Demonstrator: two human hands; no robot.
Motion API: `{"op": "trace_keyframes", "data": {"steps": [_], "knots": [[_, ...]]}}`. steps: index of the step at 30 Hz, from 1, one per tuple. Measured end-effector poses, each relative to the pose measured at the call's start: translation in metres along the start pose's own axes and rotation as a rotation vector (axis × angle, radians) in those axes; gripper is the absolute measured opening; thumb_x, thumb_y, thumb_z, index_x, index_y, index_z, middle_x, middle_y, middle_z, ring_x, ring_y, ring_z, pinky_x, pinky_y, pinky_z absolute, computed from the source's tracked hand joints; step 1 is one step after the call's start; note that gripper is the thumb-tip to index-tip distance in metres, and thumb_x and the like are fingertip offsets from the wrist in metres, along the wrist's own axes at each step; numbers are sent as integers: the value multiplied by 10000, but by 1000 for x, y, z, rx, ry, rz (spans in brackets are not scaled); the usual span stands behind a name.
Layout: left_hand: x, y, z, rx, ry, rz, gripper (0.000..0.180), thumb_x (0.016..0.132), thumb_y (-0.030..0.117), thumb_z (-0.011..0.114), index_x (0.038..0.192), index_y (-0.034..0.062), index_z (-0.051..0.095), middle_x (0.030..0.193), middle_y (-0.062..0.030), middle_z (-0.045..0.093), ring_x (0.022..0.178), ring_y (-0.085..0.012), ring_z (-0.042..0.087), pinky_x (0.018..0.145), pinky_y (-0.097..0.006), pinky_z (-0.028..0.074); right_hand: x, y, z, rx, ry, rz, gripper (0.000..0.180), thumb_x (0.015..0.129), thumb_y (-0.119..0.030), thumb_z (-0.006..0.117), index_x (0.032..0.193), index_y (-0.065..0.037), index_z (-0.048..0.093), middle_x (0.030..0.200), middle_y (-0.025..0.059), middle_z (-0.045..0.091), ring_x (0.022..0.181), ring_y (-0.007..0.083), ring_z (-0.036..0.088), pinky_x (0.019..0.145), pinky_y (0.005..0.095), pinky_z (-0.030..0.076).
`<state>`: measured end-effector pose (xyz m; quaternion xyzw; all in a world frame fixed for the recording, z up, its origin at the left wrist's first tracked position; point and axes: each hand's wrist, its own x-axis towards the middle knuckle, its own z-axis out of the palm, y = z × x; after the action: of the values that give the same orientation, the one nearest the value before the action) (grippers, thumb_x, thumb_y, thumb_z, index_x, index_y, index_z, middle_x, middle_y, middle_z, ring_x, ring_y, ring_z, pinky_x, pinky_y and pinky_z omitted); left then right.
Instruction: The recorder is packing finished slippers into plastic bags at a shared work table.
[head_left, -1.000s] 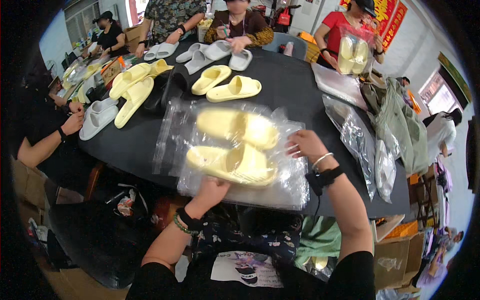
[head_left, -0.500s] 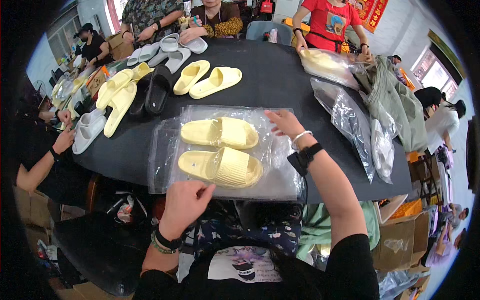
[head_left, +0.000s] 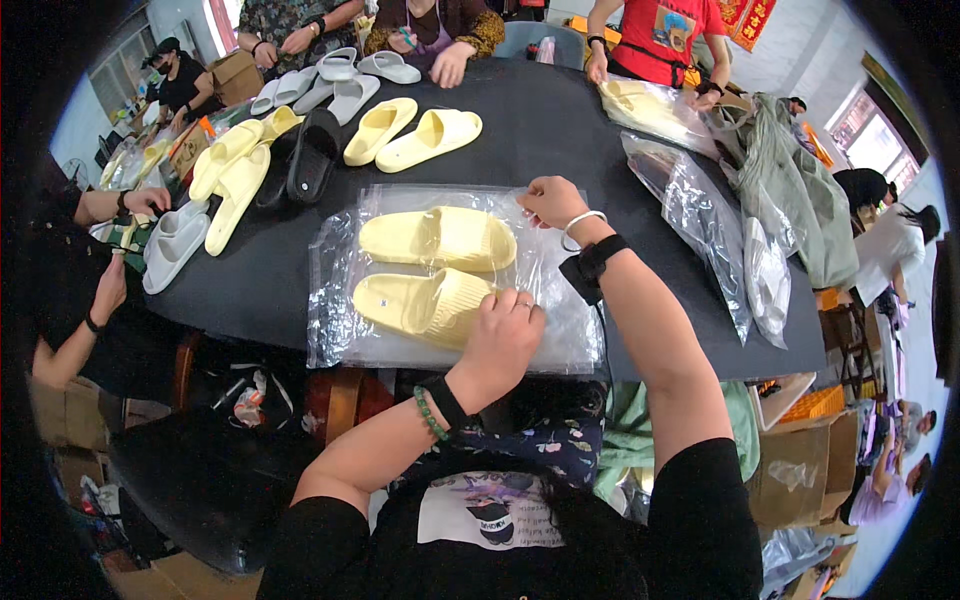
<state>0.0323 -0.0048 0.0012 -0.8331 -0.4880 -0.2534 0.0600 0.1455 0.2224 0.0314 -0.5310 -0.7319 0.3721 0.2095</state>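
Observation:
A pair of pale yellow slippers lies on a clear plastic bag (head_left: 340,300) spread on the black table (head_left: 560,140). My left hand (head_left: 505,335) presses down on the heel end of the near slipper (head_left: 415,300), with its fingers curled over it. The far slipper (head_left: 435,237) lies beside it, untouched. At the bag's far right corner, my right hand (head_left: 550,200) pinches the plastic edge. That wrist wears a black watch and a white band.
More yellow slippers (head_left: 415,130), a black one (head_left: 310,155) and grey ones (head_left: 175,245) lie across the table's far and left side. Clear bags (head_left: 700,215) are piled at the right edge. Other people sit around the table. Cardboard boxes stand on the floor to the right.
My left hand has moved up from the near table edge onto the near slipper. My right hand stays at the bag's far right corner. The view has shifted closer.

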Motion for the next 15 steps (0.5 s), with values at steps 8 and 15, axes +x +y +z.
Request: {"op": "trace_keyframes", "data": {"steps": [8, 15], "knots": [[-9, 13, -5, -63, 100, 73, 80, 770, 97, 560, 816, 31, 557, 850, -110, 564, 835, -280, 549, 728, -374, 453, -5, 0, -5, 84, 21, -96, 236, 882, -207, 667, 873, 27, 699, 700, 98, 690, 590, 164, 695, 541, 284, 559], [-11, 46, 2, -172, 151, 316, 178, 780, 124, 548, 921, 21, 581, 851, -93, 558, 771, -243, 566, 682, -339, 480, 8, 35, -29, 37, 148, 57, 189, 885, -173, 676, 884, 14, 701, 683, 91, 668, 528, 166, 636, 520, 293, 532]]}}
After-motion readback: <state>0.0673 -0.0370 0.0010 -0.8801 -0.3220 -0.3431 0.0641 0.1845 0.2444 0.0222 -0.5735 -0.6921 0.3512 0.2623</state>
